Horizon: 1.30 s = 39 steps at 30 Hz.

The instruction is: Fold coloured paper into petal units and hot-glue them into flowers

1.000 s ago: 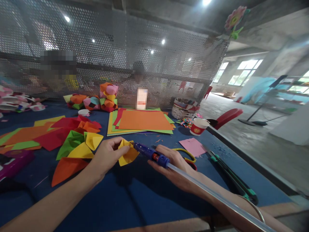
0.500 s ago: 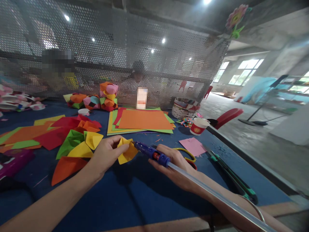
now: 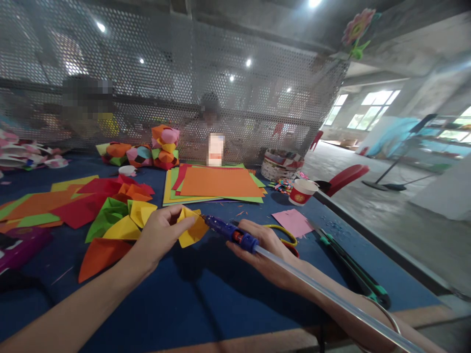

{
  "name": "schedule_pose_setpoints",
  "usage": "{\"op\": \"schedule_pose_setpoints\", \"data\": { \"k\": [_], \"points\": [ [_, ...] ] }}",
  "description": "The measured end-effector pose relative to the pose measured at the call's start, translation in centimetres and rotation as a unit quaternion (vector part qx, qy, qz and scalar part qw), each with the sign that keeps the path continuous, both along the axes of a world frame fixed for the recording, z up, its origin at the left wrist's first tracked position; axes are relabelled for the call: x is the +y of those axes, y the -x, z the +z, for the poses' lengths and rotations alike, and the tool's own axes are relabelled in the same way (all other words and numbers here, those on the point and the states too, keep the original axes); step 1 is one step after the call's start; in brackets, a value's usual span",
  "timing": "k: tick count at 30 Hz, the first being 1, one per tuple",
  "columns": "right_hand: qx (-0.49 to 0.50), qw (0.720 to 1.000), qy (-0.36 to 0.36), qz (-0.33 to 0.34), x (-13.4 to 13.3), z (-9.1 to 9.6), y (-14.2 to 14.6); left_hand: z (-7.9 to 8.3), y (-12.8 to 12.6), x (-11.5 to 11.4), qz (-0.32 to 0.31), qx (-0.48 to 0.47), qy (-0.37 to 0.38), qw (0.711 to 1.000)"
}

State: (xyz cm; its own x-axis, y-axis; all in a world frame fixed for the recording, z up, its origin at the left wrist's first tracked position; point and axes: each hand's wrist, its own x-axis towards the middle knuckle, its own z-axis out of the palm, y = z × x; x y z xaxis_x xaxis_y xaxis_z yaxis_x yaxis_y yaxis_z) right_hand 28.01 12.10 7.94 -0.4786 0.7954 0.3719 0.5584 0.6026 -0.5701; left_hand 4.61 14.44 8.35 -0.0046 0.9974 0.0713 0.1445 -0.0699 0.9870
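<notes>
Yellow paper, pinched in left grip (thumb over it), jutting rightward

The folded yellow paper has edged slightly upward and to the left.

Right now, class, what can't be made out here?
Blades of the scissors: head view, mostly hidden by the right hand.
Purple tool: head view, cut off by the left edge.
Clear stick in the blue glue gun: head view, end cut off by the bottom edge.
People: head view, screened by the mesh, pixelated.
</notes>
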Motion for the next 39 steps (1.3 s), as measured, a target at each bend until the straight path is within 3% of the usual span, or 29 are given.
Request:
{"op": "schedule_pose_setpoints", "data": {
  "k": [5, 10, 18, 24, 31, 39],
  "points": [
    [-0.001, 1.000, 0.015, -0.012, -0.1, -0.1, -0.1, -0.3, 0.5, 0.3, 0.004, -0.008, -0.005, 1.000],
    [0.015, 0.997, -0.007, -0.071, -0.1, -0.1, -1.0, 0.0, 0.5, 0.3, 0.031, -0.038, -0.003, 0.999],
    [-0.073, 0.982, -0.107, -0.139, -0.4, 3.0, -8.2, 0.7, 0.1, -0.2, 0.029, -0.033, 0.009, 0.999],
    [-0.156, 0.964, -0.054, -0.210, 1.3, 3.1, -12.8, 0.0, 0.4, 0.0, 0.002, -0.032, 0.003, 0.999],
    [-0.187, 0.948, 0.022, -0.256, 1.9, 1.4, -12.6, 0.0, 0.4, -0.1, -0.007, -0.035, 0.013, 0.999],
    [-0.187, 0.954, 0.006, -0.234, 3.0, 1.5, -13.8, 0.0, 0.3, -0.2, -0.010, -0.027, 0.015, 0.999]
  ]
}}
